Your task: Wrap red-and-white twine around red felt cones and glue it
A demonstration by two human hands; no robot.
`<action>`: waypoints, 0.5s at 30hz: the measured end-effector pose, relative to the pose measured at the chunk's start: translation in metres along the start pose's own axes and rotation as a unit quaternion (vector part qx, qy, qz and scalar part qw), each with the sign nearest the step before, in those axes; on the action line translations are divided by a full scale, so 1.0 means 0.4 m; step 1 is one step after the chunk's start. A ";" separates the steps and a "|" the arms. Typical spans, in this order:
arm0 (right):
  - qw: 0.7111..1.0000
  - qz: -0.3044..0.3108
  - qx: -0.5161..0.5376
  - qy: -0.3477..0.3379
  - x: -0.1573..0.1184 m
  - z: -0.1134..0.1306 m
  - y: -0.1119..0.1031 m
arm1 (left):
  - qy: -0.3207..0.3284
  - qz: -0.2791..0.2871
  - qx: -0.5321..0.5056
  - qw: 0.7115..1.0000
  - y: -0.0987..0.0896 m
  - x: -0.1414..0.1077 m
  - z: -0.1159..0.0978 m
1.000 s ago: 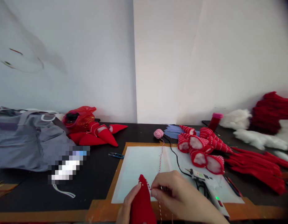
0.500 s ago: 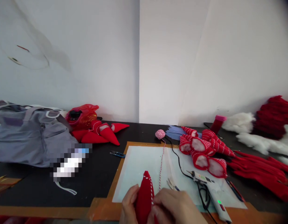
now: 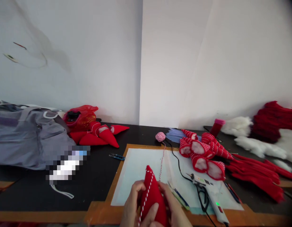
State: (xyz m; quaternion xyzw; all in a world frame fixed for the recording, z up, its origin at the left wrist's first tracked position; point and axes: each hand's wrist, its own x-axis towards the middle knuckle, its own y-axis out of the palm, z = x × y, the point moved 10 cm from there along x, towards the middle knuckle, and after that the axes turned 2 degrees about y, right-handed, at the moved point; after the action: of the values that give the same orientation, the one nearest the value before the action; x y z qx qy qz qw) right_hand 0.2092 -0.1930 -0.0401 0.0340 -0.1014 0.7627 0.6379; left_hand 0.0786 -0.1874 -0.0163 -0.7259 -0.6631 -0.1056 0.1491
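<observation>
Both hands hold a red felt cone [image 3: 152, 198] upright near the table's front edge. My left hand [image 3: 133, 205] is closed around its left side. On the right, my right hand [image 3: 173, 205] grips the cone, a thumb pressed on its front. A red-and-white twisted cord [image 3: 146, 197] runs slantwise down the cone from its tip. More of this cord leads back to a ball of cord [image 3: 160, 136] behind the white sheet [image 3: 134, 170]. A hot glue gun [image 3: 208, 192] with a green light lies to the right, beside a dark-handled tool [image 3: 181, 197].
Stuffed red cones wound with cord [image 3: 200, 151] lie at the right, near red fabric [image 3: 259, 176] and white stuffing [image 3: 261, 146]. Plain red cones [image 3: 108, 137], a red bag [image 3: 82, 116] and a grey bag [image 3: 25, 138] stand left. Blue snips [image 3: 117, 156] lie beside the sheet.
The cone has risen slightly and turned, so the cord now slants across its left front. My right hand has shifted from pinching at the cord to gripping the cone's right side.
</observation>
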 end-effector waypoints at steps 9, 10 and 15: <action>0.964 -0.184 -0.185 -0.054 -0.043 -0.059 -0.052 | -0.049 0.085 0.031 0.995 -0.005 0.043 0.016; 0.962 -0.173 -0.196 -0.074 -0.038 -0.044 -0.050 | -0.041 0.087 0.046 0.994 0.002 0.043 0.008; 0.960 -0.130 -0.223 -0.111 -0.024 -0.013 -0.047 | -0.024 0.094 0.091 0.991 0.039 0.047 -0.008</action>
State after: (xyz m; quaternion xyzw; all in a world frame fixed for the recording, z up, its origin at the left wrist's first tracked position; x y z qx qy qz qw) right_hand 0.2298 -0.1981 -0.0448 -0.0119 -0.3337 0.6223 0.7080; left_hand 0.0961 -0.1723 -0.0081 -0.7710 -0.6017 -0.0131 0.2082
